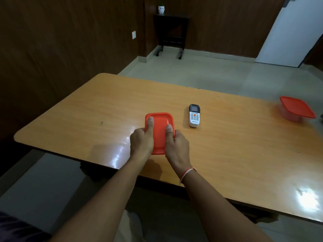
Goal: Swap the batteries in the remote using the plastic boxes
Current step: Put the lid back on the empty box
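Both hands clasp the near box (159,132) by its long sides close to the desk's (87,109) front edge: the left hand (142,140) and right hand (177,145) curl round it with thumbs flat on the orange lid, a hold that looks meant to steady it for prying the lid off. The remote (194,115), white with a dark screen and an orange button, lies face up just right of the box. A second orange-lidded box (296,108) sits at the right edge, still closed.
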